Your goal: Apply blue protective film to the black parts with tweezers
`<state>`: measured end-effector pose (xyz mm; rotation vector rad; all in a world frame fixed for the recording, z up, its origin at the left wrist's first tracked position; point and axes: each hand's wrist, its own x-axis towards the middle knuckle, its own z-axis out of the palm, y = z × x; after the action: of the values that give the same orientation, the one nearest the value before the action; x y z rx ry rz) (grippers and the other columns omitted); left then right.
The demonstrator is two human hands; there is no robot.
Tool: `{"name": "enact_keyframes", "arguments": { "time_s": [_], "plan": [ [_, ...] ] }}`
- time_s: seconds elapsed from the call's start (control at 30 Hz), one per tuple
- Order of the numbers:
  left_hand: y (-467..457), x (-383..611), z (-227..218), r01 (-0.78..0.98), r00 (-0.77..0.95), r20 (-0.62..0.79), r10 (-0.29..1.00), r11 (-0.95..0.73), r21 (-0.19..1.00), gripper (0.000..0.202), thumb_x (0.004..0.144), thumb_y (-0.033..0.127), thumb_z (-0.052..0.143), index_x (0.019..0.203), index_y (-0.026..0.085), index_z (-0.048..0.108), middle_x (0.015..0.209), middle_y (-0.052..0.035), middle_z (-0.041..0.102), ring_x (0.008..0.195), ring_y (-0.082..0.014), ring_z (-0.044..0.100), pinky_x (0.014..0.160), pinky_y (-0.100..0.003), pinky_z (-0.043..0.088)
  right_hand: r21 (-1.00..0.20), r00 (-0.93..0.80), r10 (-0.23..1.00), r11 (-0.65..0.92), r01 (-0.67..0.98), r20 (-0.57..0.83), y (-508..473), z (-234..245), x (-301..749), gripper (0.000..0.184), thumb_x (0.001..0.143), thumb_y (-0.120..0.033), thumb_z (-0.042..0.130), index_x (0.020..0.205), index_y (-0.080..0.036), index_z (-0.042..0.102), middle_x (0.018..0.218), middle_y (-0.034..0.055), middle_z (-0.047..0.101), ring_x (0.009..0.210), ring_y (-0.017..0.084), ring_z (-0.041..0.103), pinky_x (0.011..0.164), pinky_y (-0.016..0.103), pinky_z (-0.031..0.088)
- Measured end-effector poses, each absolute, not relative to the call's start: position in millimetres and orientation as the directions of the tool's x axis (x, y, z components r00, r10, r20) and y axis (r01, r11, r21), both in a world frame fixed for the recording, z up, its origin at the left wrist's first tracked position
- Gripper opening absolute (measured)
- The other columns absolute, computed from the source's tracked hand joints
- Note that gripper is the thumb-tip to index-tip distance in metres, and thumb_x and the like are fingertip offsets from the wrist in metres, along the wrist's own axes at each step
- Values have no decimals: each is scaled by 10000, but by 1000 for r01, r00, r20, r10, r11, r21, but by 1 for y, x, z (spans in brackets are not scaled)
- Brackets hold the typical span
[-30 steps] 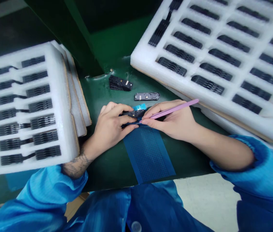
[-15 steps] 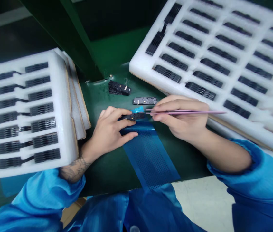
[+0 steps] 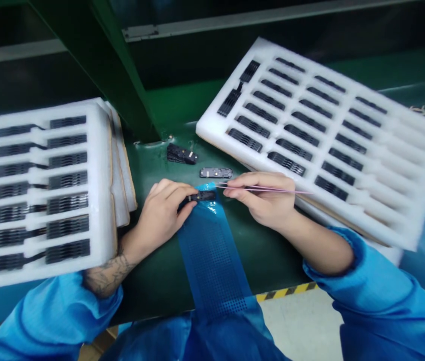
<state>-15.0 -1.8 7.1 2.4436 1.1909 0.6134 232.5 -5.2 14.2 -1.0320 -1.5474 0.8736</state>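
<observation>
My left hand point(image 3: 167, 208) pinches the left end of a small black plastic part point(image 3: 205, 196) between thumb and fingers. The part lies over the far end of a blue film strip point(image 3: 212, 255) dotted with rows of tiny marks. In my right hand point(image 3: 267, 198) is a pair of pink tweezers point(image 3: 272, 189). Their tips meet the film's far edge, just beyond the part's right end; whether they grip it I cannot tell. A similar grey-black part point(image 3: 216, 173) lies flat behind the film. Farther back to the left sits a small stack of black parts point(image 3: 181, 154).
White foam trays point(image 3: 101, 190) filled with black parts are stacked at left. Another foam tray point(image 3: 396, 200), partly filled, lies at right on more layers. A green post point(image 3: 122, 75) rises from the green table point(image 3: 152, 281) behind the stack of parts.
The view has shifted, showing more of the right tray. My left hand has drawn toward the part's left end, uncovering more of it. The film's far end now lies spread under and behind the part.
</observation>
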Motion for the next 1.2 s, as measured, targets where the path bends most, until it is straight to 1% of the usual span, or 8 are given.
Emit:
{"name": "enact_keyframes", "arguments": {
  "time_s": [0.13, 0.37, 0.57, 0.67, 0.77, 0.87, 1.07, 1.2],
  "plan": [
    [-2, -16, 8, 645, 546, 222, 808, -575, 504, 185, 960, 289, 641, 1131, 221, 656, 1120, -40, 718, 1032, -206, 628, 913, -383, 489, -923, -79, 935, 354, 150, 346, -5, 15, 231, 121, 782, -228, 840, 900, -240, 815, 828, 18, 813, 690, 175, 764, 657, 296, 622],
    [-2, -16, 8, 650, 537, 215, 816, -563, 510, 213, 957, 300, 640, 1153, 216, 656, 1103, -49, 713, 1024, -210, 625, 913, -387, 491, -931, -62, 949, 316, 184, 310, -7, 15, 232, 114, 780, -275, 844, 886, -245, 816, 846, 20, 815, 697, 184, 764, 697, 318, 647],
    [-3, -15, 11, 664, 494, 212, 843, -523, 535, 232, 967, 317, 628, 1173, 214, 656, 1105, -46, 704, 1030, -204, 620, 916, -385, 479, -979, -40, 982, 188, 85, 185, -10, 14, 229, 125, 780, -300, 850, 889, -250, 813, 824, 13, 810, 693, 178, 761, 678, 306, 640],
    [-3, -15, 12, 691, 480, 209, 852, -514, 509, 236, 971, 335, 618, 1170, 220, 669, 1093, -44, 703, 1009, -207, 610, 890, -388, 463, -987, -53, 988, 148, 58, 145, -10, 13, 228, 149, 771, -325, 857, 875, -231, 808, 801, 21, 805, 676, 181, 754, 662, 310, 636],
    [-3, -15, 10, 718, 518, 196, 833, -548, 430, 311, 946, 382, 650, 1209, 217, 670, 1100, -59, 691, 988, -227, 586, 851, -396, 446, -989, -52, 990, 136, 59, 133, -10, 12, 228, 158, 776, -342, 852, 878, -232, 803, 804, 24, 803, 683, 186, 755, 666, 319, 640],
    [-3, -16, 8, 722, 542, 192, 819, -570, 393, 247, 953, 359, 638, 1146, 218, 699, 1053, -59, 683, 946, -222, 568, 826, -387, 436, -989, -50, 990, 136, 49, 134, -10, 11, 230, 169, 780, -359, 848, 893, -244, 797, 806, 19, 800, 686, 190, 756, 662, 327, 645],
    [-2, -16, 9, 683, 539, 192, 820, -559, 471, 202, 966, 367, 635, 1093, 227, 707, 1046, -37, 724, 950, -209, 602, 847, -385, 447, -977, -29, 977, 212, -34, 213, -10, 10, 229, 132, 821, -297, 820, 929, -237, 776, 808, 11, 800, 697, 179, 764, 676, 314, 648],
    [-2, -16, 10, 675, 550, 192, 813, -568, 471, 196, 966, 358, 636, 1092, 217, 688, 1052, -42, 735, 978, -213, 635, 865, -386, 467, -961, -26, 966, 253, -110, 258, -11, 10, 226, 103, 863, -236, 777, 964, -230, 758, 823, 12, 805, 734, 175, 776, 690, 311, 653]
  ]
}}
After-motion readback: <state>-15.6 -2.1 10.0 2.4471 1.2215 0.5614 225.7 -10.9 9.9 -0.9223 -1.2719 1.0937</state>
